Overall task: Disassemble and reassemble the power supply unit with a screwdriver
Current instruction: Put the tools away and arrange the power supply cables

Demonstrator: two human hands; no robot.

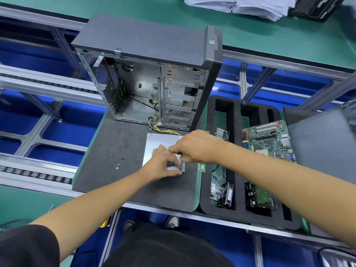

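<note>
Right hand (194, 147) gripping screwdriver (181, 165) upright at power supply (159, 141) near corner; left hand (163, 164) pinching, steadying tip on screw.

Silver-grey power supply unit (159, 145) on a dark charcoal mat (119, 151), yellow and black wires (165, 131) trailing at its 12 o'clock toward the case (146, 74): dark grey shell, bare silver metal inside, a perforated dot-pattern rear panel. At 3 o'clock a black foam tray (238, 112) over a green surface, with a green motherboard (269, 140) carrying white, black, red and blue connectors. Teal-green benches (269, 35), blue floor behind silver framing, white paper stack (238, 5) at 1 o'clock; black sleeve (28, 245) at 7.
</note>
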